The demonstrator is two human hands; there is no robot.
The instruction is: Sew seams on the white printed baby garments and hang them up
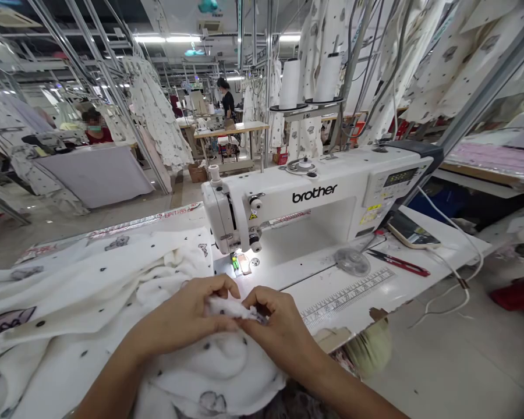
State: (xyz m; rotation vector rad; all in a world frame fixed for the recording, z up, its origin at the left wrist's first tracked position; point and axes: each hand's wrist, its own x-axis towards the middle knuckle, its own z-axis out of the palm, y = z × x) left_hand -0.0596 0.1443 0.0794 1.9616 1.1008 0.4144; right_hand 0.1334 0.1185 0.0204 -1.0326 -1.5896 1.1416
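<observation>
My left hand (192, 314) and my right hand (275, 323) meet over a fold of white printed fabric (113, 291), both pinching its bunched edge (229, 307) between fingers and thumbs. The fabric spreads across the table's left side and hangs down toward me. Just beyond my hands stands a white Brother sewing machine (314, 195), its lit needle and presser foot (240, 262) a short way behind the pinched edge.
Red-handled snips (397, 263), a phone (413, 233) and a clear disc (353, 262) lie on the white table (358, 297) right of the needle. Thread cones (308, 81) stand behind the machine. Printed garments hang overhead. Other workers sit and stand far behind.
</observation>
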